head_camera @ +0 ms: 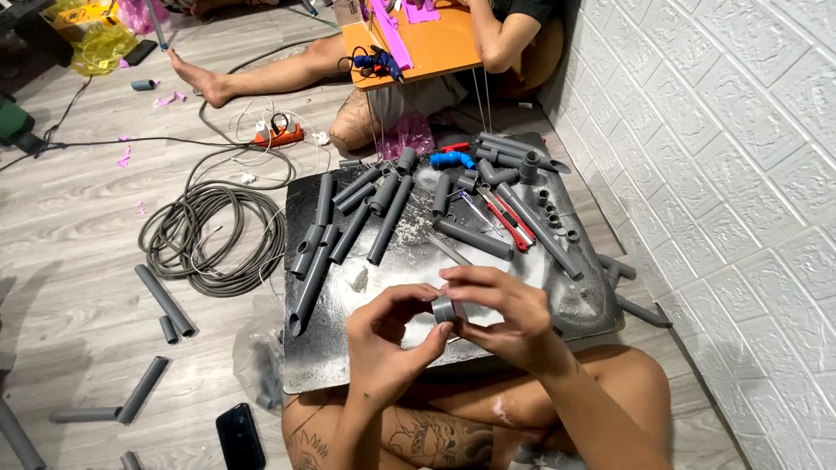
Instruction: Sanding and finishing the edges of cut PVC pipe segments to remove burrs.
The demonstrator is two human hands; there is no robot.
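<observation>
Head view, left to right. Far left on the wood-look floor [78, 261]: loose grey pipe pieces [164, 300], then a coil of grey hose [213, 239] with a white cable over it. A black phone [240, 437] lies flat by my left knee. An orange power strip [279, 135] sits past the coil.

A dark board [331, 348] lies across my lap, dusty and speckled white. On its left half is a row of grey plastic pipes [348, 226], round and matte, some with fittings on the ends.

My left hand [387, 344] pinches a short grey pipe ring [445, 310] from the left, thumb and fingers closed on it. My right hand [505, 313] grips the same ring from the right and above, fingers curled over it. The ring sits just above the board's near edge, between both hands, which hide most of it.

Behind my hands on the right half: more grey pipes, a red cutter [509, 222], small grey rings [553, 218], a blue fitting [453, 159].

At the top, another person's bare leg [261, 77] lies beside a small orange table [427, 43]. A white textured brick-pattern wall [740, 174] is at far right.
</observation>
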